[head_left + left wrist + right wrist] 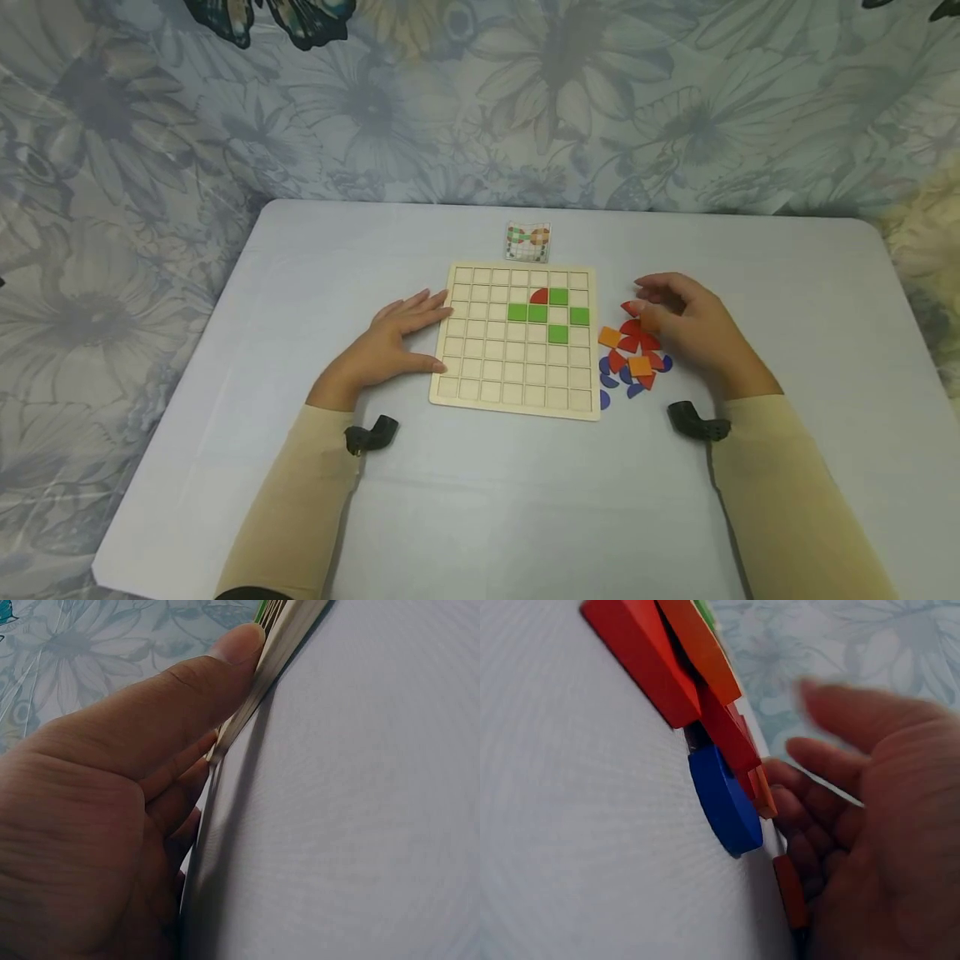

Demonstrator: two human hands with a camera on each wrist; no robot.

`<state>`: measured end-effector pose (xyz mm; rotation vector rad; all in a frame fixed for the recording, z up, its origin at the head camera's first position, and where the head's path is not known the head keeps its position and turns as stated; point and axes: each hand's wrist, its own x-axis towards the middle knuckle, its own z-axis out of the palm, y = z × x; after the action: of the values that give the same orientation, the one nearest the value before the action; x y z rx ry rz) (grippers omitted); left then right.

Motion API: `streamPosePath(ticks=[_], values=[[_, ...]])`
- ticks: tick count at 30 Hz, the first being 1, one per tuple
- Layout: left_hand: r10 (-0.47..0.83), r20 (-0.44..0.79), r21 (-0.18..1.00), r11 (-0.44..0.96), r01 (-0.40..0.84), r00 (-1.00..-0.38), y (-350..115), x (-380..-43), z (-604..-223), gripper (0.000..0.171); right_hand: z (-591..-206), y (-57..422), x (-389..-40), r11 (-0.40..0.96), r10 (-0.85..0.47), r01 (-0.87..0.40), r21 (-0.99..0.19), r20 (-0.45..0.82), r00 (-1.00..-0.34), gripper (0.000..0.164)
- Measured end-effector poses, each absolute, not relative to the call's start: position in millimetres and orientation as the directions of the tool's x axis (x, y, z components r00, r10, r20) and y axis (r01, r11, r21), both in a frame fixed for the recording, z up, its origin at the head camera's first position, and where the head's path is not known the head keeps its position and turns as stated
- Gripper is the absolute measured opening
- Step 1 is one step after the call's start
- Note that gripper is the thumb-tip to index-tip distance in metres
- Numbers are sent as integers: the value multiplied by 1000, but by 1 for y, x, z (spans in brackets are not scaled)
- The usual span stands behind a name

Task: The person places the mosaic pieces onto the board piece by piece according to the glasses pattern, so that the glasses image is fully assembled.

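A wooden grid board lies on the table, with several green squares and one red quarter-round piece in its cells. My left hand rests along the board's left edge, thumb and fingers spread; the left wrist view shows the thumb against the edge. To the board's right is a loose pile of red wedges, orange squares and blue rounded pieces. Over the pile's far right side is my right hand, its thumb apart from loosely bent fingers and nothing visible between them.
A small card with a printed colour pattern lies just beyond the board's far edge. The white table ends at a wall covered with flower-print cloth. Black wrist cameras stick out inward from both sleeves.
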<state>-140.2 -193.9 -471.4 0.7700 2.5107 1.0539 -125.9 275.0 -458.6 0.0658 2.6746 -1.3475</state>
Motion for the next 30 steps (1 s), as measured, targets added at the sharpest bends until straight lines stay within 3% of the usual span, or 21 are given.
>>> streamPosePath(ticks=[9,30], values=[[586,-68,725,585,363,-808,-194,-141,-470,94,-460,272,-131,722,-60,38,-691,-117,-991,35],[579,-75,727,589,353,-812,-194,-140,-472,92,-459,265,-125,709,19,89,-700,-107,-994,33]])
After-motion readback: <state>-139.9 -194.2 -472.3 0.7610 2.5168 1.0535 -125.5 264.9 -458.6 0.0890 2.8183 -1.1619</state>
